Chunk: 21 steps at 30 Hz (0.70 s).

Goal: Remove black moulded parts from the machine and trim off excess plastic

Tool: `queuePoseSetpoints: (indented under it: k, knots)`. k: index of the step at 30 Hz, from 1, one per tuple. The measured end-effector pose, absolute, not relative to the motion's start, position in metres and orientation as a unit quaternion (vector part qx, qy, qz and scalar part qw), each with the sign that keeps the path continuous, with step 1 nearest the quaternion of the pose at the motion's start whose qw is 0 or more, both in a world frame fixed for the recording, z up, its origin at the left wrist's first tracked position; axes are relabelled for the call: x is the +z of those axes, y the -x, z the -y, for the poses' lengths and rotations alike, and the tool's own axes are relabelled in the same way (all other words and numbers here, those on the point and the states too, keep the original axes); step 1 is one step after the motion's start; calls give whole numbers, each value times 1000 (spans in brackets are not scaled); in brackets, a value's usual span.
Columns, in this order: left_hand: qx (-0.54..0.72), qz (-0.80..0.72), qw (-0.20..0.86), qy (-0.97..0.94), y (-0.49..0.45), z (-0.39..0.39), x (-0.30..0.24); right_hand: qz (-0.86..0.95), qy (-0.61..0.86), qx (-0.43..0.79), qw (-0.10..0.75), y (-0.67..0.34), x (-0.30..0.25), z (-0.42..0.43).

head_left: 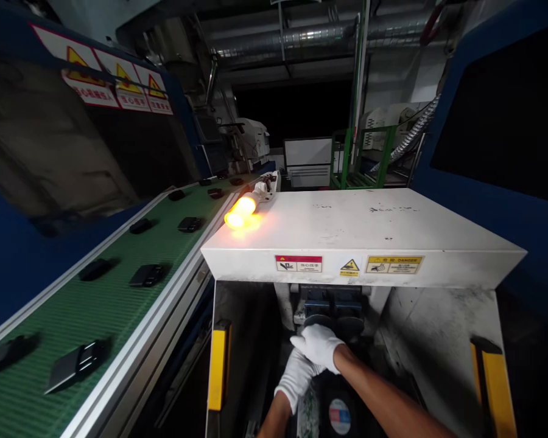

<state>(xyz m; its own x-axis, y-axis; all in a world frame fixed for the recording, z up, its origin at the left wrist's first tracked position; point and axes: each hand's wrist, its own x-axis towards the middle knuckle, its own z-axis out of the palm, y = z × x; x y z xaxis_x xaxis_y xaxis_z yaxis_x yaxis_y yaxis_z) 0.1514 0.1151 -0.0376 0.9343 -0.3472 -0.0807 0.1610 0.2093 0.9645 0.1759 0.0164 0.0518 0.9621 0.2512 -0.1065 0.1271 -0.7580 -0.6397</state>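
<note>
In white gloves, both my hands are together inside the opening of a white machine. My right hand (318,347) lies over the top of my left hand (298,372), its fingers curled inward. Left-hand fingers are partly covered by the right, and they look closed too. Whatever they grip is hidden by the gloves. Just beyond my fingertips are two dark rounded pieces (349,326) below a dark blue double fixture (332,302). A round label in red, white and blue (340,416) shows on a dark surface below my right wrist.
A white hood (356,222) with warning labels overhangs my hands. Yellow-and-black strips (218,368) edge the opening on both sides. An amber lamp (240,211) glows on the hood's left corner. To the left, a green conveyor belt (119,313) carries several black parts (75,365).
</note>
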Motion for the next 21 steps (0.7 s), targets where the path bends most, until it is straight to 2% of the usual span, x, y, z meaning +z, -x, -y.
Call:
queuePoseSetpoints:
  k: [7,21]
  knots:
    - [-132,16,763,-633,-108,-152,-45,112,932,97,331,-176,39,5]
    - [-96,0,810,-578,-119,-119,-38,70,960,185,197,-180,27,-22]
